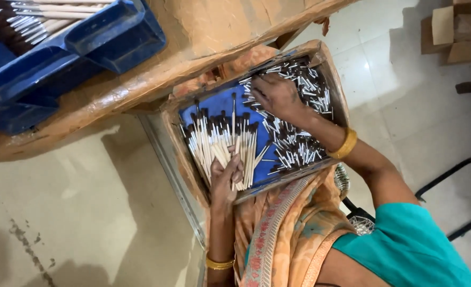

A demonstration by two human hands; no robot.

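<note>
A wooden tray [335, 85] with a blue lining rests on my lap. It holds many thin pale sticks with dark tips. My left hand [226, 178] grips a fanned bundle of aligned sticks [219, 143] at the tray's near left side, tips pointing away from me. My right hand [277, 95] lies palm down on the loose pile of sticks [299, 143] in the tray's right half, fingers curled into the pile. I cannot tell whether it has hold of any. Gold bangles sit on both wrists.
A blue plastic crate [86, 48] with more sticks stands on a worn wooden bench [203, 37] at the upper left. A cardboard box [456, 29] lies on the tiled floor at the upper right. A black metal frame [448, 175] stands to my right.
</note>
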